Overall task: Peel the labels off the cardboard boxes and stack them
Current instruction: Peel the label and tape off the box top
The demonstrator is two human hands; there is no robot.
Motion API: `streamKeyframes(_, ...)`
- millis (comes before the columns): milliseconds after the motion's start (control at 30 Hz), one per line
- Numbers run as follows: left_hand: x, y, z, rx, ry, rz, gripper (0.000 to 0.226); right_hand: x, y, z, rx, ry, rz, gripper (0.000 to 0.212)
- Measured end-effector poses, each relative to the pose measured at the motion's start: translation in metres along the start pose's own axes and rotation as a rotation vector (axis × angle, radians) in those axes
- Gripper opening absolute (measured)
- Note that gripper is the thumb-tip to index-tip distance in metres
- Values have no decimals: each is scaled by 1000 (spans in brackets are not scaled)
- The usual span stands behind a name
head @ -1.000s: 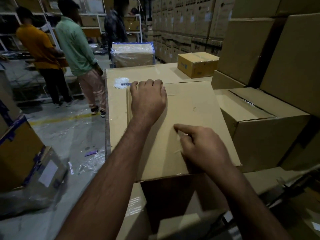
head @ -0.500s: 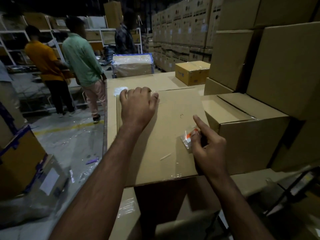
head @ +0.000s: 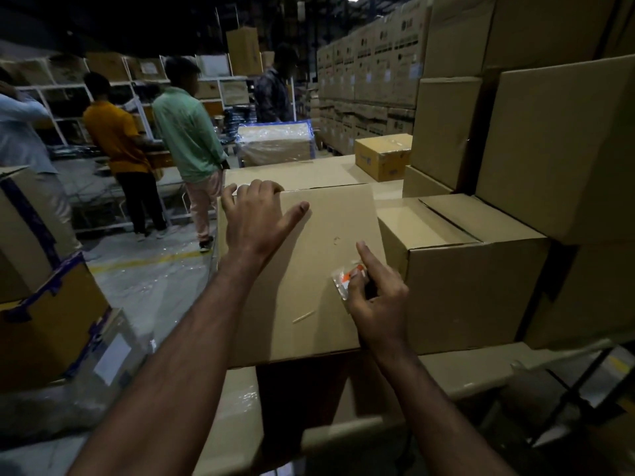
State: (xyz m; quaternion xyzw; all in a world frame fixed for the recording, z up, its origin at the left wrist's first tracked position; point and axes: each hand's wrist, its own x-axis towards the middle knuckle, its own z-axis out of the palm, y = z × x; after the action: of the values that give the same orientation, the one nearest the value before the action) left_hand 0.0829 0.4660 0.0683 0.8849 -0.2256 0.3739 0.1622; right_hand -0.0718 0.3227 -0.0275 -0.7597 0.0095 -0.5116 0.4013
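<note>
Cardboard box (head: 302, 269) lies under both hands. Left hand (head: 256, 218) grasps its far edge; right hand (head: 378, 304) pinches a peeled label (head: 347, 281). Sticky film could cling to fingers or tear.

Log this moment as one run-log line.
left hand: grips far edge of cardboard box | right hand: pinches peeled label | stacking: not yet
</note>
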Motion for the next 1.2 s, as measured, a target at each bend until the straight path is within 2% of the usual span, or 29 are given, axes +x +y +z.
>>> streamKeyframes(200,-22,2,-1,20,78,-23,73,-3,18,-3,77,-25,13,46)
streamKeyframes(433,-61,15,-5,82,139,-29,68,-23,44,-21,139,-168,111,55)
streamKeyframes(633,-100,35,-9,90,135,-54,62,-42,50,-42,251,-266,282,55)
streamKeyframes(833,-139,50,2,105,63,-70,53,-64,49,-57,273,-252,421,34)
streamKeyframes(1000,-149,51,7,59,56,-47,48,-72,41,-66,242,-187,437,14)
streamKeyframes(1200,-164,61,-2,-173,132,-20,37,-75,26,-83,225,-139,505,8)
